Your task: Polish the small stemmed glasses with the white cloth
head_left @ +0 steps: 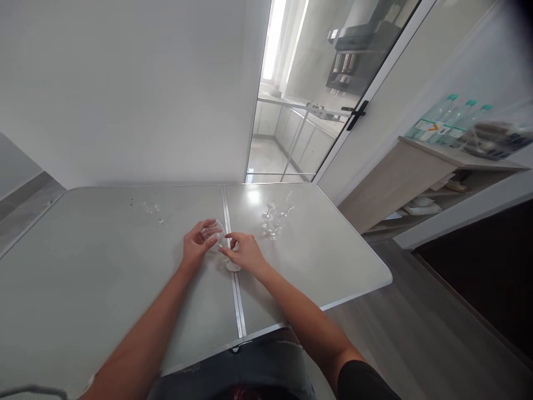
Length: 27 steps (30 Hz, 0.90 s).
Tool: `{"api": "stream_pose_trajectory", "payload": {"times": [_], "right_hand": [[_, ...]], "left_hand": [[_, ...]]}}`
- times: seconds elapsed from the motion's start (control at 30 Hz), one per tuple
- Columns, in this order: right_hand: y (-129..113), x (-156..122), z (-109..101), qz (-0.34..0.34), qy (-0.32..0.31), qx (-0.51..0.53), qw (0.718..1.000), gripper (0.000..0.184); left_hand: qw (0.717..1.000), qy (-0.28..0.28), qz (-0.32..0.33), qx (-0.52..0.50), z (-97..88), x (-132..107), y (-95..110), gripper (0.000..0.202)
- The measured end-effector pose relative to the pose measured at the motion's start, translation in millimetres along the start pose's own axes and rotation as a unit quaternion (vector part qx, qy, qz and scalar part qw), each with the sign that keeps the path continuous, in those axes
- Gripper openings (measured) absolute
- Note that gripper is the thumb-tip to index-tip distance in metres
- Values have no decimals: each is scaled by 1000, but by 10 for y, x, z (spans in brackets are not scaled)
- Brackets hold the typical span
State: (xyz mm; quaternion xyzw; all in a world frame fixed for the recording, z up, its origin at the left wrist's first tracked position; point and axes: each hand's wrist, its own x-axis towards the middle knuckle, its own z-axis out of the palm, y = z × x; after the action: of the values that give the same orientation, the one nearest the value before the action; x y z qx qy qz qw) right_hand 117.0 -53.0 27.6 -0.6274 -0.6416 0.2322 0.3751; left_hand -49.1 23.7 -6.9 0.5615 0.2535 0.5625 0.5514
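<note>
Wine glass (216, 236) held between both hands over the bench's centre seam.

Clear and hard to make out, the glass sits tilted between the left hand (199, 244), whose fingers curl around its bowl, and the right hand (246, 251), whose fingertips pinch near the stem; its pale foot (233, 266) shows just below the right hand. Judging by the light fingertip hold, a slip could tip the glass onto the bench (104, 266) and crack it. Just beyond the right hand stands a cluster of small stemmed glasses (275, 216), near enough that a wide sweep might knock them over. Further out past the left hand more clear glassware (152, 209) is faintly visible. Bare surface lies to the left of the left hand; the bench's right edge (366, 244) is well apart from the right hand.
</note>
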Motion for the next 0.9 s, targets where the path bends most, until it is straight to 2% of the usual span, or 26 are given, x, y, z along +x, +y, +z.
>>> {"api": "stream_pose_trajectory", "payload": {"times": [0.07,0.17,0.23,0.3,0.33,0.4,0.47,0.53,0.6,0.67,0.73,0.9], "right_hand": [[-35,-9,29,-18,-23,-56,998,17],[-98,-34,42,-26,-37,-126,991,19],[-139,-100,20,-15,-36,-152,988,18],[-160,-239,-53,-17,-18,-142,990,16],[-153,-337,-119,-24,-2,-120,992,16],[-87,-563,-329,-30,53,-68,996,21],[69,-765,-644,5,142,-50,989,23],[308,-865,-1017,87,269,-84,956,28],[588,-836,-1365,169,329,-119,921,36],[848,-713,-1613,184,318,-130,921,33],[1044,-559,-1734,194,272,-124,934,32],[1258,-288,-1690,209,209,-124,947,32]], "left_hand": [[999,-31,-4,-17,-6,-11,-15,55],[995,-86,-21,-43,6,-30,-9,61],[991,-111,-33,-66,26,-35,13,75],[990,-107,-35,-86,44,-26,39,84],[991,-94,-28,-90,49,-18,50,80],[994,-65,-7,-87,50,-1,68,62],[995,-57,-1,-77,46,6,78,53],[995,-71,-15,-63,49,-2,84,56],[994,-93,-31,-39,58,-18,85,57],[993,-112,-31,-14,67,-31,80,55],[992,-122,-26,2,65,-36,64,53],[993,-117,-29,5,33,-20,16,51]]}}
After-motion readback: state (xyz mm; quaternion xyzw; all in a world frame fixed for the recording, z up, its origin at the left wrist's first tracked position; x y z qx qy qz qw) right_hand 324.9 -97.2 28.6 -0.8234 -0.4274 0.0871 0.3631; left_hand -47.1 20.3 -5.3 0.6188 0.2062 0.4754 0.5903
